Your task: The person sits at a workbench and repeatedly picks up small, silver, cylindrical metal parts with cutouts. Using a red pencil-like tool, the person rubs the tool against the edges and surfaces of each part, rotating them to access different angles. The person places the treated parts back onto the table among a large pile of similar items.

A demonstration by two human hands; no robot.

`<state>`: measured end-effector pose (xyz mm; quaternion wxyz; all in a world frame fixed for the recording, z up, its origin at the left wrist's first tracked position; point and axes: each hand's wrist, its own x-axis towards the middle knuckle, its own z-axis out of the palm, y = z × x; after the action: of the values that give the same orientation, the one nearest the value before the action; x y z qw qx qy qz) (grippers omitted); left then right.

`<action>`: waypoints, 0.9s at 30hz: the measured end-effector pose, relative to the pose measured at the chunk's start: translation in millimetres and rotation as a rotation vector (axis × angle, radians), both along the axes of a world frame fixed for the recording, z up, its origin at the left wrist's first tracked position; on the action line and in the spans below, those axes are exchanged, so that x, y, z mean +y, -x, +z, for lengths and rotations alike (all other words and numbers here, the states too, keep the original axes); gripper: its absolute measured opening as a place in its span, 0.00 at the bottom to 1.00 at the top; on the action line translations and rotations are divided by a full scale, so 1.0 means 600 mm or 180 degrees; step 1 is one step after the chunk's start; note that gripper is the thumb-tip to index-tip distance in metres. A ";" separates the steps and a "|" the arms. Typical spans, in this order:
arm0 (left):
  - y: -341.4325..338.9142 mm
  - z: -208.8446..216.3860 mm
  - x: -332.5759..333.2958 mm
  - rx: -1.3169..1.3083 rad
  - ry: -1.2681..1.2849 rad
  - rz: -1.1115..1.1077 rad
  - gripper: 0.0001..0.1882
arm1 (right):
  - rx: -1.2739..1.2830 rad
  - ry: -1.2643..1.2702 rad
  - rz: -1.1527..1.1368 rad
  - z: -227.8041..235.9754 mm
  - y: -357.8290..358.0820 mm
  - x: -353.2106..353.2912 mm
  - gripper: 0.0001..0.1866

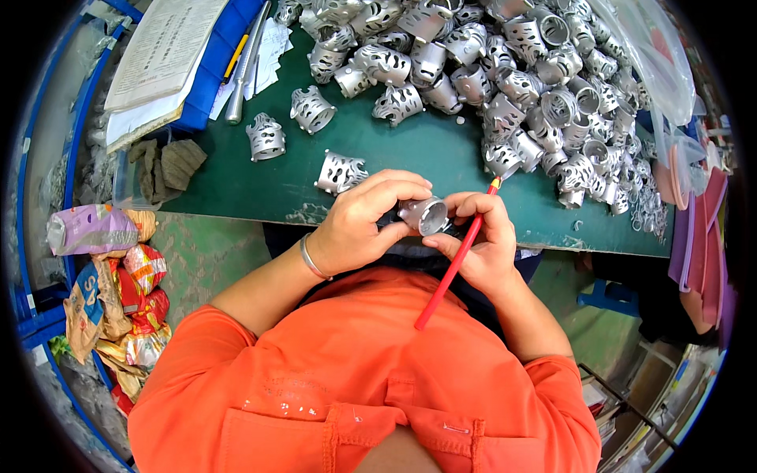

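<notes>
My left hand (363,221) is closed, its thumb and fingers round the side of a short silver metal sleeve (426,216) with an open round end. My right hand (487,236) is closed on a slim red rod (449,280) with a yellowish tip, slanting across the palm side. The right thumb and fingertips also reach the right side of the sleeve; whether they press on it is hard to tell. Just beyond my left hand, a perforated silver sleeve (341,173) lies on the green tabletop (236,189). Two more sleeves, one (266,137) further left and another (313,109) behind it, lie apart.
A large heap of perforated silver sleeves (512,87) covers the far right of the table. Far left are a blue bin (206,87) with papers, a metal-handled tool (240,94) and grey cloths (169,167). Crumpled packaging (118,299) fills the lower left; a blue stool (609,298) stands right.
</notes>
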<state>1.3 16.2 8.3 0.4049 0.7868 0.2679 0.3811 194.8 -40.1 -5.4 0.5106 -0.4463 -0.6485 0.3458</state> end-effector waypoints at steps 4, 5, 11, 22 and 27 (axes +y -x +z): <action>0.000 -0.007 0.003 -0.0044 -0.0063 -0.0023 0.21 | 0.0017 0.0027 0.0032 -0.005 -0.001 0.001 0.23; -0.001 -0.008 0.004 -0.0061 -0.0089 -0.0029 0.22 | 0.0049 0.0030 0.0035 -0.006 -0.002 0.001 0.23; 0.001 -0.009 0.004 -0.0102 0.0065 -0.0062 0.21 | -0.0030 0.0096 0.0041 -0.001 -0.003 0.001 0.22; 0.001 -0.011 0.002 -0.0043 0.0201 -0.0094 0.22 | 0.0054 0.0199 0.0045 -0.004 -0.004 0.001 0.21; 0.001 -0.010 0.001 -0.0032 0.0170 0.0030 0.23 | 0.0075 0.0309 0.0011 -0.010 -0.006 -0.004 0.18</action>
<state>0.8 17.1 2.4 0.4252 0.7725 0.2796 0.3797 198.2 -42.4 -11.2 0.4953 -0.4653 -0.6257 0.3830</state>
